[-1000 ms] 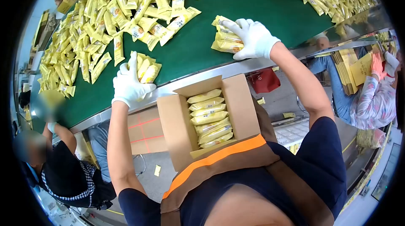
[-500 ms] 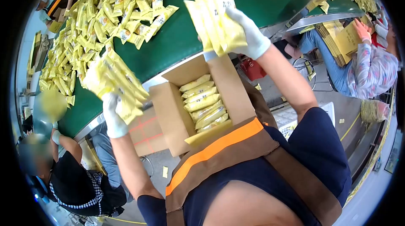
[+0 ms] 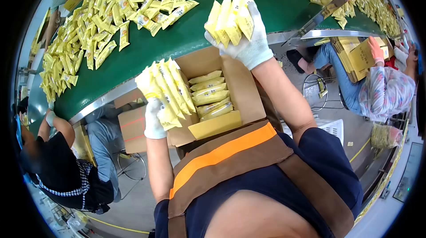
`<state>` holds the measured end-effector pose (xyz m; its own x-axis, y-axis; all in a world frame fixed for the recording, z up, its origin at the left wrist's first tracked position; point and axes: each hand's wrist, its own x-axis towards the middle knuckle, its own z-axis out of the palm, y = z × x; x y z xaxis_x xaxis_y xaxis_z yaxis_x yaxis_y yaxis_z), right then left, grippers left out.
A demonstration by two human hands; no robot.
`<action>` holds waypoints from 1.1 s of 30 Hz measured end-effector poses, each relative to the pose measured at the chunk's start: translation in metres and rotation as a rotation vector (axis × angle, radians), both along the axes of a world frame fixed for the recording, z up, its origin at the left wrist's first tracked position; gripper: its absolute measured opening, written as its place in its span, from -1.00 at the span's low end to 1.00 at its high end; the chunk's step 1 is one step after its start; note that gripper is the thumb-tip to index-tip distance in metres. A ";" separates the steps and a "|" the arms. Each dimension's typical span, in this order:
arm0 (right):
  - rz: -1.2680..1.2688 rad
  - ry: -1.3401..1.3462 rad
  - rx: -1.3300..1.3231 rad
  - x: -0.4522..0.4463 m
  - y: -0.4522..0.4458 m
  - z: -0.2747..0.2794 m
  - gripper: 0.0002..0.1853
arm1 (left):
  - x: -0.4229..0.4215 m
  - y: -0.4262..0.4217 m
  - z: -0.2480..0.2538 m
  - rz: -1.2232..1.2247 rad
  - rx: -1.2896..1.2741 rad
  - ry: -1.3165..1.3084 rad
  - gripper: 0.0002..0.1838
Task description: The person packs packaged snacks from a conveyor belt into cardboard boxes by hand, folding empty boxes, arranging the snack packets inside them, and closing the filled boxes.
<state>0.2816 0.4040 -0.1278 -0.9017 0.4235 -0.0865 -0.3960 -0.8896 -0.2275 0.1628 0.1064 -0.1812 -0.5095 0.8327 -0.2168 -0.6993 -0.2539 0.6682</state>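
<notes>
My left hand, in a white glove, is closed round a stack of several yellow packets, held upright just left of the open carton. Gloved too, my right hand grips another bundle of yellow packets from below, above the carton's far right corner. The open cardboard carton rests in front of my body, with a row of yellow packets lying inside. Its near yellow inner flap covers part of them, and my left bundle overlaps its left side.
A green conveyor belt runs across the front, with a large heap of yellow packets on it. Co-workers sit at left and right, the right one beside folded cardboard. A white crate stands on the floor.
Both hands have lifted bundles off the belt. The left has since come right, to the carton's left side; the right bundle has turned and shifted slightly. The carton's contents look much the same.
</notes>
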 end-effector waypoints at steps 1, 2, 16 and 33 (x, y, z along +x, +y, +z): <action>-0.012 -0.024 -0.053 0.001 -0.001 -0.002 -0.43 | 0.002 -0.002 -0.001 0.037 -0.141 0.033 -0.16; 0.001 -0.091 -0.036 0.002 -0.001 -0.004 -0.37 | 0.004 -0.001 -0.004 0.030 -0.086 -0.002 -0.16; -0.016 -0.037 -0.076 0.015 -0.009 -0.003 -0.36 | 0.003 0.007 -0.019 -0.019 0.160 -0.019 -0.21; 0.814 0.026 2.654 0.039 -0.104 -0.072 -0.51 | -0.005 0.039 0.029 -0.407 -0.394 0.485 -0.24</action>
